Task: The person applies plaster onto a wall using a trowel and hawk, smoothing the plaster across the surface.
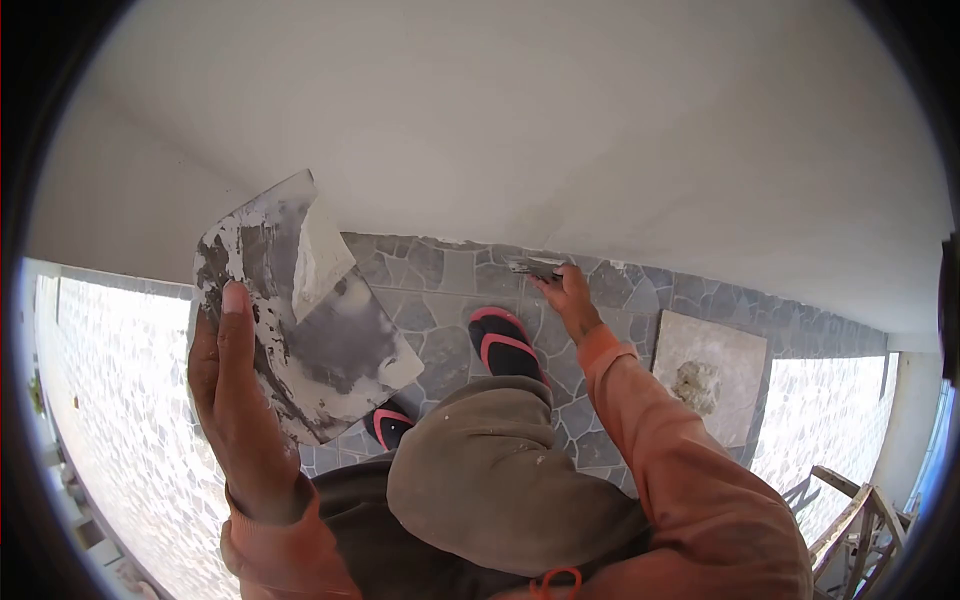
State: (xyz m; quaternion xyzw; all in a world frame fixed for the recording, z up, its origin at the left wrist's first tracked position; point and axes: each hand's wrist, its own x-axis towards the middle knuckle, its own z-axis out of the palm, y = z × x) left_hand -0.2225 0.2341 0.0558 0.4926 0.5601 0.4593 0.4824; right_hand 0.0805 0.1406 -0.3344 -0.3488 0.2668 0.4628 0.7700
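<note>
White paste (322,258) could slide off the board (350,345), left of frame, if your left hand (240,400), gripping it, tilts; your right hand (570,300) grips the trowel (536,267), centre.

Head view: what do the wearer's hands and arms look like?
Left hand and right hand: no gloves, fingers uncovered. Left sleeve and right sleeve: long, faded orange, creased cloth, cuffed near the wrist. No cables visible.

orange long sleeves (680,440), an orange drawstring (556,577) at six o'clock, brownish-grey trousers (480,470), black-and-pink footwear (503,345).
</note>
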